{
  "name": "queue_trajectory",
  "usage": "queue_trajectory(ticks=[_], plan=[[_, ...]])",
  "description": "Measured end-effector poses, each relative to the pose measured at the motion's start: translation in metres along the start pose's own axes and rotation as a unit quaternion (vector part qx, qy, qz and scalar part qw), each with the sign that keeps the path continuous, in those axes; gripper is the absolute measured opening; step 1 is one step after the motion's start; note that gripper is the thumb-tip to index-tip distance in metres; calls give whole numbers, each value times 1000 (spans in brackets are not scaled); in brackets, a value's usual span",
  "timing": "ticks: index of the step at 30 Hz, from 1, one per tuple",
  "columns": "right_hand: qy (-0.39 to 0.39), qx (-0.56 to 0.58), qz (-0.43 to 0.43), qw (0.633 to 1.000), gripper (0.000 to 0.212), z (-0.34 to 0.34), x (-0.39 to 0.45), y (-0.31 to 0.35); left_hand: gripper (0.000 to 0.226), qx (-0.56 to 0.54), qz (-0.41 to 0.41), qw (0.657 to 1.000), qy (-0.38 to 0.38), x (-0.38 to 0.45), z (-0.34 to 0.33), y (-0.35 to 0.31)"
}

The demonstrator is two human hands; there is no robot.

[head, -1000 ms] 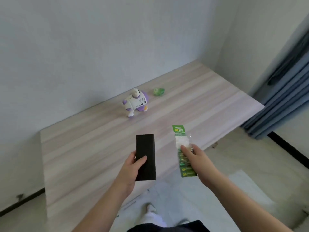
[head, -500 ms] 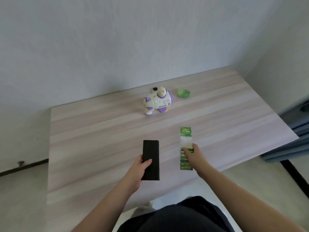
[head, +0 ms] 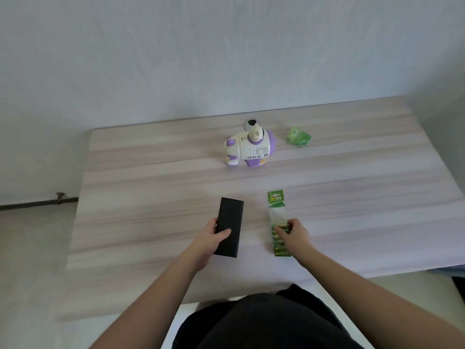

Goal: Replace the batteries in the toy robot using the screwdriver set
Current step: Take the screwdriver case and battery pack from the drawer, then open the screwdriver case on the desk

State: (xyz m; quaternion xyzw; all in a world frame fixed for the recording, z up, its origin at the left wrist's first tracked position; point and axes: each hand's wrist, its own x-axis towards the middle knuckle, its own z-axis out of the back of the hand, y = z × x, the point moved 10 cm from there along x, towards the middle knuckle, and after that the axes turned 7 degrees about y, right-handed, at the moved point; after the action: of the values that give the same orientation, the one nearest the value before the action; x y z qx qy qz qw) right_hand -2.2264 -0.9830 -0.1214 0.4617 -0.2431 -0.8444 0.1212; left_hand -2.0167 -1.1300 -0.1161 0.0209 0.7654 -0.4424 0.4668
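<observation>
Left hand [head: 210, 239] grips a black case [head: 229, 226], right hand [head: 295, 234] pinches a battery pack [head: 278, 222], seemingly setting both on the desk [head: 151, 197] near the toy [head: 247, 147].

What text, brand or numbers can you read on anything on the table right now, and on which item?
"GP" on the green header card of the battery pack; the characters beside it and the small line below are too blurred to read.
Batteries' own labels: too small.
Toy robot: a row of dark marks, unreadable.
Black case: no text visible.

Toy robot [head: 247, 148] toppled, table's far side
</observation>
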Motion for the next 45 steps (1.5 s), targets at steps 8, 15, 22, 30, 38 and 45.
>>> queue_trajectory(ticks=[8, 15, 22, 30, 38, 45], plan=[[5, -104, 38, 994, 40, 20, 25, -3, 39, -24, 11, 999, -42, 4, -17, 13], [9, -116, 73, 990, 50, 25, 33, -2, 38, -22, 21, 998, -49, 0, -31, 12], [-5, -101, 80, 992, 51, 39, 26, 3, 37, -7, -3, 999, -32, -4, -48, -8], [-3, -19, 216, 976, 33, 63, 0, 68, 36, 31, -36, 999, -5, -13, -65, -33], [215, 22, 227, 950, 39, 26, -17, 95, 36, 221, -64, 973, 30, -26, -75, -57], [300, 93, 149, 938, 36, 10, -16, 78, 28, 180, -123, 967, -129, -41, -28, -74]])
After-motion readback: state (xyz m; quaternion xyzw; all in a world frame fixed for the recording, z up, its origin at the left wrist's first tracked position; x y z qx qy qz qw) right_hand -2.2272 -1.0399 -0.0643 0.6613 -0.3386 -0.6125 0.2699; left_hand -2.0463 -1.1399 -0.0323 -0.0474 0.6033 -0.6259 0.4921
